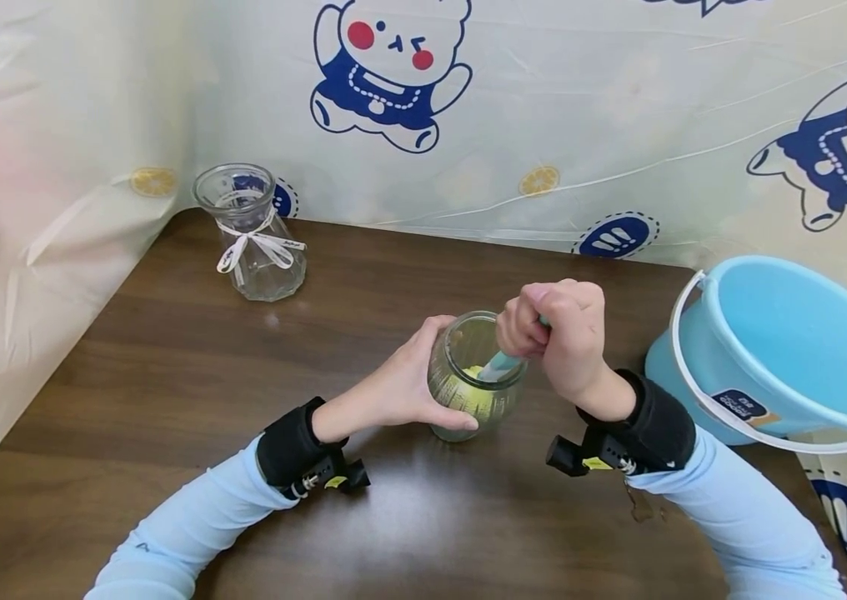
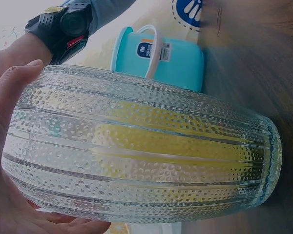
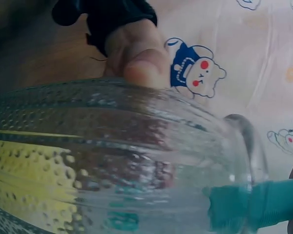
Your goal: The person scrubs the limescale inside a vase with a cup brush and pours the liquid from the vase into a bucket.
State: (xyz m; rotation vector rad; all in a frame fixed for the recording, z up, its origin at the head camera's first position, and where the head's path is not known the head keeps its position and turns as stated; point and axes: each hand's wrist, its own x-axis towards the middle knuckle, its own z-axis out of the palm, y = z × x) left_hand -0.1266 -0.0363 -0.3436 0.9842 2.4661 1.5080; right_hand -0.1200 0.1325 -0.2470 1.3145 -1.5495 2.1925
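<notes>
A ribbed, dimpled glass jar (image 1: 461, 417) stands tilted or upright on the brown table; which, I cannot tell. My left hand (image 1: 401, 379) grips its left side, thumb in front and fingers behind. In the left wrist view, the thumb and fingers lie around the jar's upper part. My right hand (image 1: 562, 342) is curled in a fist above the rim, holding the teal handle of a bottle brush (image 1: 500, 365). Through the glass, the brush's yellow head (image 2: 171, 146) shows inside the jar. The right wrist view has the teal handle (image 3: 278, 202) passing through the mouth.
A light blue bucket (image 1: 671, 367) with a white handle stands at the right, close to my right forearm. Toward the back left is a clear glass vase (image 1: 266, 271) with a white ribbon bow. A patterned cloth (image 1: 468, 183) hangs behind the table (image 1: 363, 275).
</notes>
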